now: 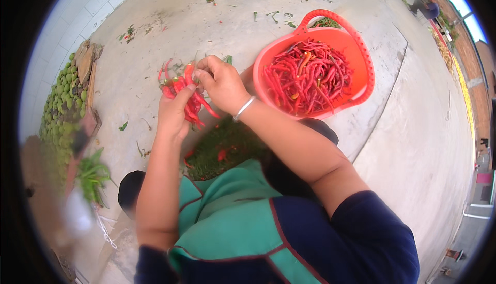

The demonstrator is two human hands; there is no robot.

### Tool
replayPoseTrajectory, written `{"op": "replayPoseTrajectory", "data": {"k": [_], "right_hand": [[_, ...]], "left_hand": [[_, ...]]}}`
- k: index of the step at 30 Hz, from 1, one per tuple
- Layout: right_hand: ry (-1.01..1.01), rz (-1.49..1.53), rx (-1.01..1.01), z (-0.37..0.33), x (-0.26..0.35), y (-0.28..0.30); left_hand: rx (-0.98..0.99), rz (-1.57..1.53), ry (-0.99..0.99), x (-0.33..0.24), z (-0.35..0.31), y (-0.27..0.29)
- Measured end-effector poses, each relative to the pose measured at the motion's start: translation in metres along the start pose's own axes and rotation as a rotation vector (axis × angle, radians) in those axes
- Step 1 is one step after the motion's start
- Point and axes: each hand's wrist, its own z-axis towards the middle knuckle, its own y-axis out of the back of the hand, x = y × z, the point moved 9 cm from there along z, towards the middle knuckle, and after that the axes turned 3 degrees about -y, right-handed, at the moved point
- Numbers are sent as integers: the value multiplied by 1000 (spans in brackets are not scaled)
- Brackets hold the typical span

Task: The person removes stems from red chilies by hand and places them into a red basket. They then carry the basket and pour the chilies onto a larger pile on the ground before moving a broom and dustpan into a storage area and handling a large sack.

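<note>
A green apron (230,237) was seen nearest, with a heap of green scraps (243,142), flecked with red, lying just beyond it. Above and beyond the heap, a small bunch of red chilies (192,110) was held by the left hand (173,113), its thumb pressed across them. The right hand (223,85) was drawn into a narrow pinch at the bunch's upper end; whether a stem was caught could not be told. For clean work, each stem would probably be best gripped close to its cap and snapped off sideways, with the bunch kept firm but uncrushed. To the right, apart from the bunch, many more chilies (310,80) were piled in a red basket (369,69). Farther off, loose green bits (274,14) were scattered over the concrete floor (175,0).
</note>
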Motion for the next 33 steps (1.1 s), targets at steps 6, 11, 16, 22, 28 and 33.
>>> {"op": "replayPoseTrajectory", "data": {"k": [6,11,16,22,28,33], "right_hand": [[-301,646,112,-25,7,78],[91,404,220,-60,70,96],[51,305,106,-43,55,114],[180,-582,497,-32,10,28],[104,-872,345,28,-59,-28],[-203,-752,50,91,-131,-33]], "left_hand": [[259,22,105,24,2,-74],[730,230,-137,60,48,-159],[458,83,296,64,49,-217],[121,278,306,36,57,0],[-157,220,210,8,42,157],[-112,458,132,-14,49,151]]}}
